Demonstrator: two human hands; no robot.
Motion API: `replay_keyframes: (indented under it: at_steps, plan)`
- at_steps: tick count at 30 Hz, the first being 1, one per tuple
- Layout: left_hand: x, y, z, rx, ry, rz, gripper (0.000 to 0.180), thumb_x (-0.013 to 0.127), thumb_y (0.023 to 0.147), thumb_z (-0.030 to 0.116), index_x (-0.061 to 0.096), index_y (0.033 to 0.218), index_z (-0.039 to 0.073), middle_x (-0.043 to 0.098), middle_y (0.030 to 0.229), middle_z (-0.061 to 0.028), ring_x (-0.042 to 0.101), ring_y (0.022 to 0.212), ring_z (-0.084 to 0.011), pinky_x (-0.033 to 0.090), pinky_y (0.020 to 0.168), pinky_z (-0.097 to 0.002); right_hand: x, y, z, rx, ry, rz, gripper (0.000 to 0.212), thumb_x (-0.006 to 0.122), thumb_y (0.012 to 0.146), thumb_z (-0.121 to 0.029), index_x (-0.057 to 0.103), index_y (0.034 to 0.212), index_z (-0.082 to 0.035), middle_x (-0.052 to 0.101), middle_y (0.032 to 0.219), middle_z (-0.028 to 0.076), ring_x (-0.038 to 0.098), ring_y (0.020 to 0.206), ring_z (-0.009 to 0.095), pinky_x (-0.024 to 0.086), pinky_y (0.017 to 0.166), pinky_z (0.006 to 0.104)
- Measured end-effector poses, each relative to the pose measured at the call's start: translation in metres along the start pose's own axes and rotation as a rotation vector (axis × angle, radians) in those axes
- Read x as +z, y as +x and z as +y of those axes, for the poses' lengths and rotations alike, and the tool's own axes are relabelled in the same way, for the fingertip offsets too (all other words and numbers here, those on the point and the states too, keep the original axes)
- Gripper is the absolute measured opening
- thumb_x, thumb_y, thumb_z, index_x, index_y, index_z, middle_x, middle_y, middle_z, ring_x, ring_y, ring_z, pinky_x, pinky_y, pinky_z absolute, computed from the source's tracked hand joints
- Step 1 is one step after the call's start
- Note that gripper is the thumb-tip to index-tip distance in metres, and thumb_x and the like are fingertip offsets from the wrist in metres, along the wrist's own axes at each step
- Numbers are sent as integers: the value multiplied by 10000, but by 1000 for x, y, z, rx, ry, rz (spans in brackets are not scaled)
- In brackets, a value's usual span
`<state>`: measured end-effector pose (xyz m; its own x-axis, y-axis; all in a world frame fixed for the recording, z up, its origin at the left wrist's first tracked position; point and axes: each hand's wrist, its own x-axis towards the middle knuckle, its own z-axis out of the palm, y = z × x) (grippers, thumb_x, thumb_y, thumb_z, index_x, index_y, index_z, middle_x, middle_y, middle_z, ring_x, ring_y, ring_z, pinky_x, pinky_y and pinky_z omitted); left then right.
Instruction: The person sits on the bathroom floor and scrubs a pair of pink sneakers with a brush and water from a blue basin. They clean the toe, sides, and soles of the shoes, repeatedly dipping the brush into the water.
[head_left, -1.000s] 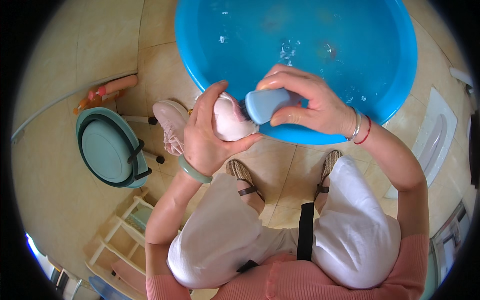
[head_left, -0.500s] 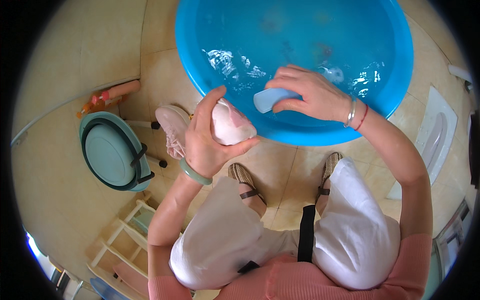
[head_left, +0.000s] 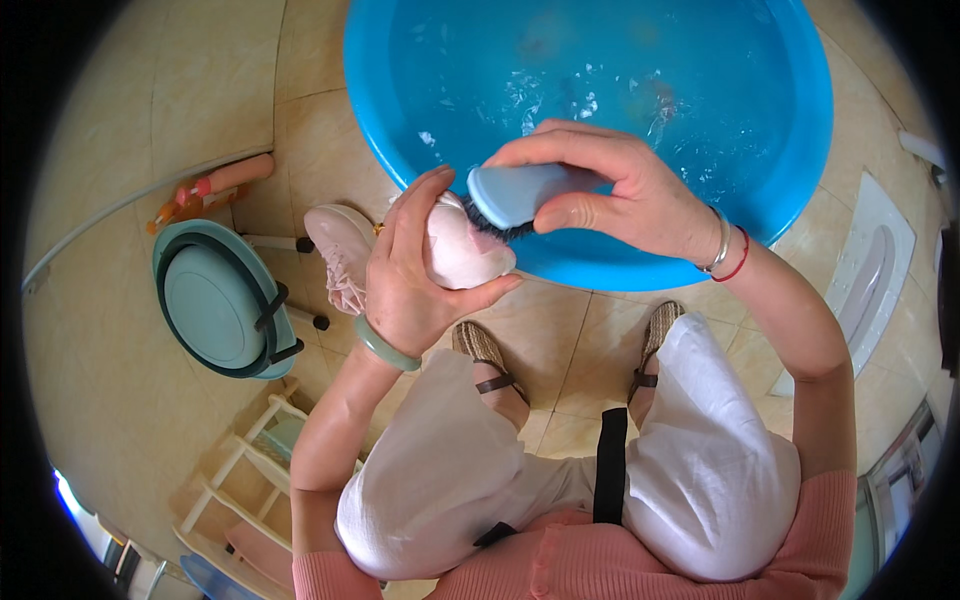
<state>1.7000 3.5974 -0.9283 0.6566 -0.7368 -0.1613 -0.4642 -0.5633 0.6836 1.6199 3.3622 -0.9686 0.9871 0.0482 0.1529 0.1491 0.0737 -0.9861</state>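
Note:
My left hand (head_left: 405,265) grips a pale pink shoe (head_left: 462,250), holding it up near the front rim of a big blue basin (head_left: 370,90) filled with water. A light blue scrubbing brush (head_left: 520,190) is in my right hand (head_left: 610,190), its dark bristles pressed against the top of the shoe. A second pink shoe (head_left: 340,250) lies on the tiled floor just left of my left hand.
A teal bucket with a lid (head_left: 215,300) stands on the floor at left, with an orange-pink bottle (head_left: 210,185) lying behind it. A small wooden stool (head_left: 260,480) is at lower left. My sandalled feet (head_left: 490,365) rest below the basin. A white fixture (head_left: 865,270) is at right.
My right hand lifted the brush out of the basin's water and brought it back onto the shoe. The left hand kept the shoe in about the same place.

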Motion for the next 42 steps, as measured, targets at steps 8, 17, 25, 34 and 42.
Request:
replay_keyframes:
  at_steps: [8,17,25,34,42]
  plan:
    - [-1,3,-3,29,24,-7,1019,976,596,351,479,1424,23,595,1353,-158,615,1206,-307,509,1011,-410,1,11,13,-104,-86,-129,471,802,767,-7,696,1223,-61,687,1147,67,632,1073,233,521,921,342]
    - [-3,2,-2,73,52,33,999,977,585,346,501,1402,25,579,1367,-179,610,1212,-352,524,1007,-431,-19,-11,32,-44,-246,-25,437,814,788,-80,706,1209,-131,688,1057,27,630,1024,219,525,894,333]
    - [-3,1,0,-3,-29,6,998,981,578,335,505,1399,26,577,1368,-182,601,1226,-351,525,1003,-429,8,7,10,-143,-72,-99,430,821,795,-111,696,1206,-125,648,1050,32,613,1011,229,521,883,349]
    - [-2,-6,-13,13,-80,23,1058,988,594,371,472,1450,27,575,1395,-145,591,1237,-257,475,1049,-376,-10,-9,43,-23,-297,-160,413,774,842,-90,687,1242,-134,667,1102,40,638,1033,235,532,897,344]
    - [-1,-8,-13,-30,-122,-1,1066,987,565,394,474,1417,11,550,1412,-194,576,1267,-364,479,1059,-443,15,-3,10,65,104,-94,370,730,934,-144,585,1269,-80,653,1220,58,628,1124,192,507,982,330]
